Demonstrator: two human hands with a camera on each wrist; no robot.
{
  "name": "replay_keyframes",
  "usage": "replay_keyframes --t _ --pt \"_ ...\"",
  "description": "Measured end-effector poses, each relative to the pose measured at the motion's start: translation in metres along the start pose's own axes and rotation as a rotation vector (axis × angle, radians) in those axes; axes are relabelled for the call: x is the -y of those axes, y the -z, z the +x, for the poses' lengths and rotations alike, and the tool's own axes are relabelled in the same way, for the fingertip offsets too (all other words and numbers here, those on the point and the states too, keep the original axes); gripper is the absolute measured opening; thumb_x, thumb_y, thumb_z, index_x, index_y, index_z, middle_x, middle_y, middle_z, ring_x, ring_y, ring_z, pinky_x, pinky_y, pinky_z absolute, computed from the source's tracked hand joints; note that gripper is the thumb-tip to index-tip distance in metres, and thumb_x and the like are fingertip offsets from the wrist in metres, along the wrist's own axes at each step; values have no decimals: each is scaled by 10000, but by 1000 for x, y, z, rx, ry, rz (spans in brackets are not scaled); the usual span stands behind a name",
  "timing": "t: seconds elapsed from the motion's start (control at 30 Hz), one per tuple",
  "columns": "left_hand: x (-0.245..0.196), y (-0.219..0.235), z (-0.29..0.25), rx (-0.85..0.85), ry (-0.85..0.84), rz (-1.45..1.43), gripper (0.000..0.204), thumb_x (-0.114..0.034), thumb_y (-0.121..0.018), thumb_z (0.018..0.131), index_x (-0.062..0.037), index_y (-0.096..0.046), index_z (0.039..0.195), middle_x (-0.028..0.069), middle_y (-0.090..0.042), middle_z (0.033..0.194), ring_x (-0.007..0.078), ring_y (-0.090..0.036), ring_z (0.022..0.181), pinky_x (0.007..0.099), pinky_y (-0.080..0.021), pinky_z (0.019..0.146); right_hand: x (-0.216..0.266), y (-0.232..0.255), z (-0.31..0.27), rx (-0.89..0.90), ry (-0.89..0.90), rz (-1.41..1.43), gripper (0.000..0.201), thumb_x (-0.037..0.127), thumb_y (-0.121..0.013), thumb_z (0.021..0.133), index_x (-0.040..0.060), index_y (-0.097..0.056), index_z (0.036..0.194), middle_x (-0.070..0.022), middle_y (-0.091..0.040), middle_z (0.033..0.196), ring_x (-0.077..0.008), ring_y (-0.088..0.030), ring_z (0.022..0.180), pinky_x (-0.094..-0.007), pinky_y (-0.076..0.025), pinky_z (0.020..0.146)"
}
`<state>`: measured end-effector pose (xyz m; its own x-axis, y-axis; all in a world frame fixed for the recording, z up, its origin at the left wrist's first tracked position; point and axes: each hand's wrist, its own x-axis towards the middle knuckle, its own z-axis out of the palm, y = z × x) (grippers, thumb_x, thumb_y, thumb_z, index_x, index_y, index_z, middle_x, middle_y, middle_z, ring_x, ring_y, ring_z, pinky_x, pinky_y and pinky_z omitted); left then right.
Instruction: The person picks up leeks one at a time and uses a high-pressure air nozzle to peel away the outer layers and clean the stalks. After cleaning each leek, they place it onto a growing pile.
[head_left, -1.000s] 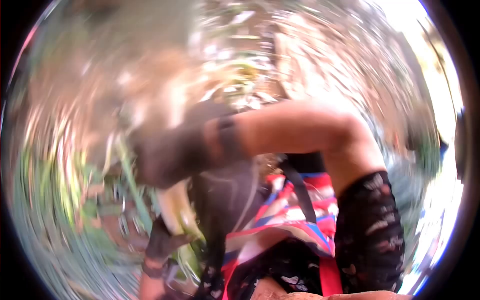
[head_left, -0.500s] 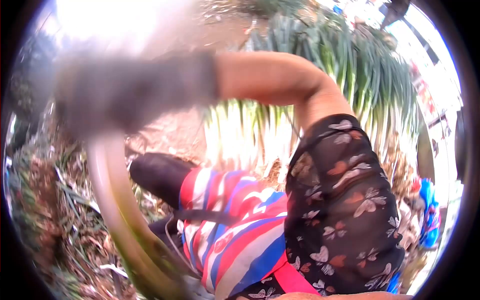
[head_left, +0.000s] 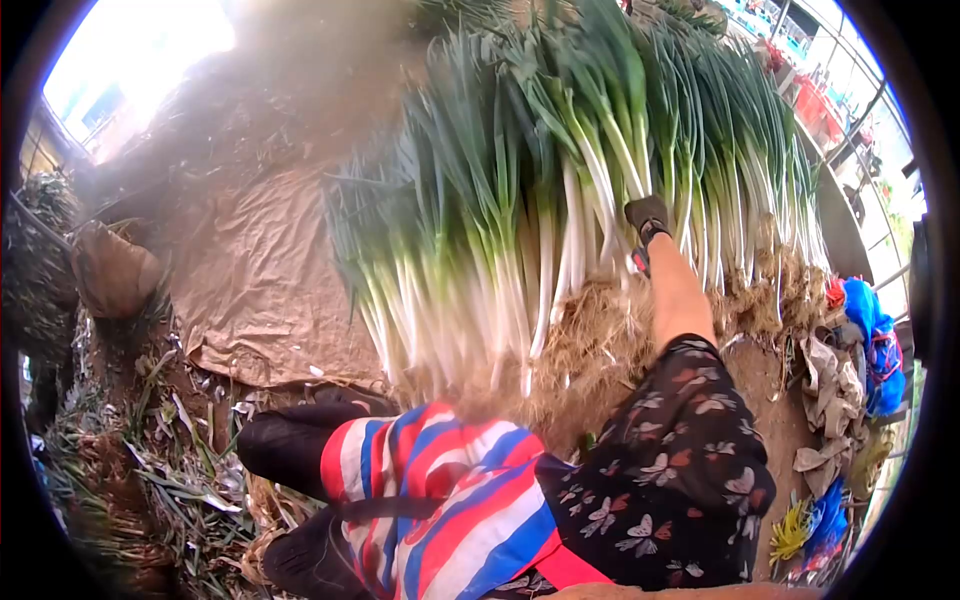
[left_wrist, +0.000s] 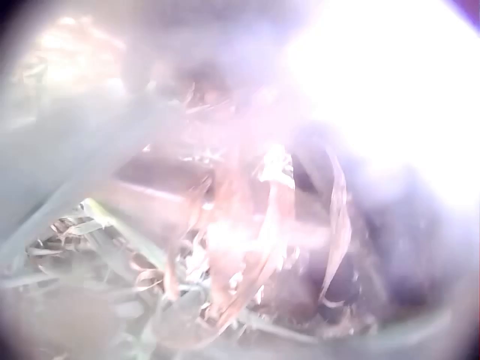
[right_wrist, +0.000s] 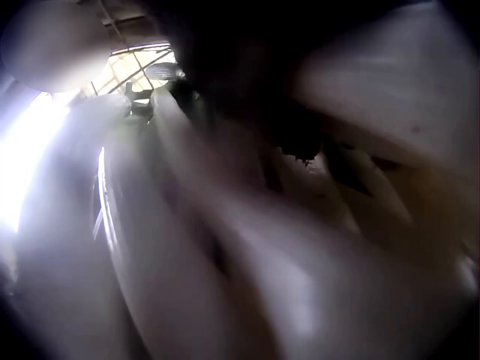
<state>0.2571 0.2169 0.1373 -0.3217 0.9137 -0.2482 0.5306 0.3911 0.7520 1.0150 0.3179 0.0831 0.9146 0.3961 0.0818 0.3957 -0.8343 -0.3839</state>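
My right hand (head_left: 648,215), in a dark glove, reaches forward into a broad row of large green onions (head_left: 500,220) in the head view. It grips the white lower stalk of a green onion (head_left: 625,150) whose green leaves point away from me on top of the row. Close up in the right wrist view, thick pale stalks (right_wrist: 285,270) fill the picture, blurred and dark. My left hand does not show in the head view. Its wrist camera gives a hazy picture of dry leaf strips (left_wrist: 337,217) and loose trimmings (left_wrist: 112,232).
A brown cloth (head_left: 270,260) spreads left of the row. Tangled roots (head_left: 590,330) face me along its near end. Leaf trimmings (head_left: 190,450) litter the ground at lower left, near my dark-clad knee (head_left: 285,445). Blue bags (head_left: 875,350) and a crumpled sack (head_left: 830,385) lie at the right.
My right hand has swung from the left across to the row at the right, carrying a green onion. The left hand, seen a second ago at a stalk, has gone out of the head view.
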Motion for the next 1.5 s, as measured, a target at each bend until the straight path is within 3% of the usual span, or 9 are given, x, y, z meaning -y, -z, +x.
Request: replay_keyframes --t 0.43,0.63,0.77,0.97,1.1,1.2,1.37,1.43,1.5 --pt "178 97 -22 -534 286 69 501 -355 -636 819 25 -581 1142 88 -628 1043 184 -593 911 344 -482 807 -95 -106 133 118 560 -446 311 346 -630 740 81 -713 880 -164 -688 964 -351 -630 958 -403 -490 837" --pt "340 149 -182 -899 434 -186 492 -359 -623 828 25 -586 1133 83 -629 1040 179 -591 903 344 -480 805 57 -34 15 -221 710 -212 454 218 -735 728 15 -619 1117 -191 -614 1150 -290 -607 1020 -371 -498 876" --pt "208 160 -189 -885 468 -153 294 -188 -594 767 19 -611 975 49 -570 762 168 -532 686 316 -454 653 198 -61 -150 -211 1229 399 521 170 -765 715 17 -580 1178 -201 -593 1175 -313 -592 1037 -390 -487 884" --pt "82 160 -183 -623 483 -552 305 -243 -588 774 -30 -662 978 33 -626 779 161 -575 686 328 -474 630 364 -33 -486 824 1758 951 737 58 -818 675 -12 -468 1320 -151 -467 1387 -268 -458 1271 -288 -507 818" --pt "62 141 -176 -439 326 -456 255 -212 -613 765 -32 -659 941 18 -610 786 128 -561 700 292 -464 647 400 21 -674 1250 2031 1034 551 133 -731 798 -17 -466 1258 -145 -591 1042 -213 -593 917 -293 -506 683" --pt "66 121 -172 -460 204 -358 200 -126 -639 742 -22 -660 911 -2 -589 779 97 -541 682 254 -441 622 387 39 -752 1431 1955 1079 343 202 -677 870 -9 -549 1109 -117 -652 730 -173 -657 683 -301 -488 576" --pt "60 122 -201 -428 354 -326 219 -134 -657 718 4 -651 887 40 -598 771 124 -557 694 279 -453 640 415 -46 -806 329 2137 1083 207 179 -600 841 77 -586 661 -132 -528 521 -315 -567 482 -424 -420 449" --pt "60 121 -221 -398 449 -430 226 -192 -667 732 -5 -645 856 116 -607 716 215 -584 663 338 -453 627 460 -64 -784 1004 1440 817 237 212 -567 841 54 -678 705 -187 -633 633 -295 -617 535 -387 -459 505" --pt "64 117 -235 -418 437 -356 228 -180 -673 708 -4 -635 847 93 -593 741 190 -568 688 324 -447 640 496 -113 -765 933 1440 524 187 239 -648 803 56 -686 794 -167 -667 716 -306 -624 594 -389 -480 568"
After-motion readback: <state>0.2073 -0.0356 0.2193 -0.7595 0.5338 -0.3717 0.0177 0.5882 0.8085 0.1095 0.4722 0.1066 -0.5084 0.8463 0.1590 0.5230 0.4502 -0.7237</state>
